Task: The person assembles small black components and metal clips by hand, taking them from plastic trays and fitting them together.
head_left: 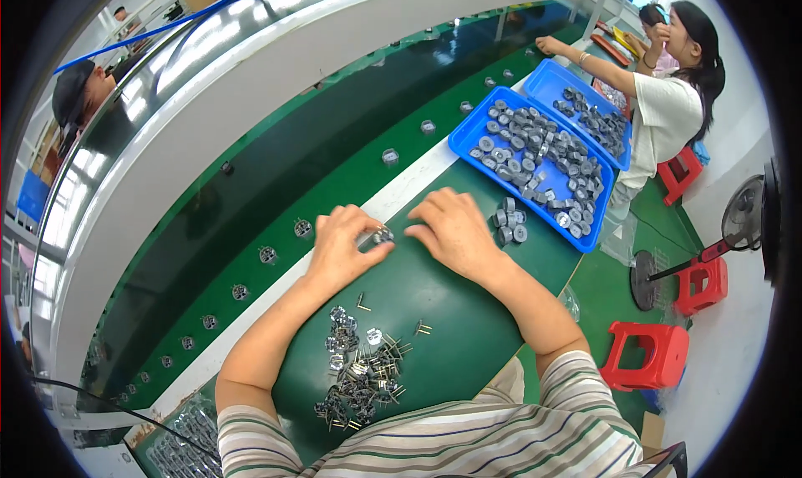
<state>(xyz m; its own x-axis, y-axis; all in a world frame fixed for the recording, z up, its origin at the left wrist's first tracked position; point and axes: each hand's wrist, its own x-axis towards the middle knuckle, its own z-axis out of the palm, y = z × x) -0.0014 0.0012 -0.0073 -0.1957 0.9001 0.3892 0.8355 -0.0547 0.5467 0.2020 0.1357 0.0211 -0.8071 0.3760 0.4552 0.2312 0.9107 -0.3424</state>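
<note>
Over the green tabletop [451,298], my left hand [341,242] pinches a small round metallic part [382,236] between thumb and fingertips. Just to its right, my right hand [458,232] hovers with fingers curved and apart, holding nothing; its outline is slightly blurred. Below my left hand lies a pile of small metal parts with pins [363,374], and two loose pinned pieces [423,328] sit apart from it. Several grey round caps [510,222] rest close to my right hand, by the near side of a blue tray [595,237].
A dark green conveyor [334,156] curves past the far side, carrying spaced small round parts [389,156]. The blue tray is heaped with grey round caps; a second blue tray [547,70] stands beyond. A co-worker [668,102] reaches over at right. Red stools [647,353] and a fan [743,215] stand right.
</note>
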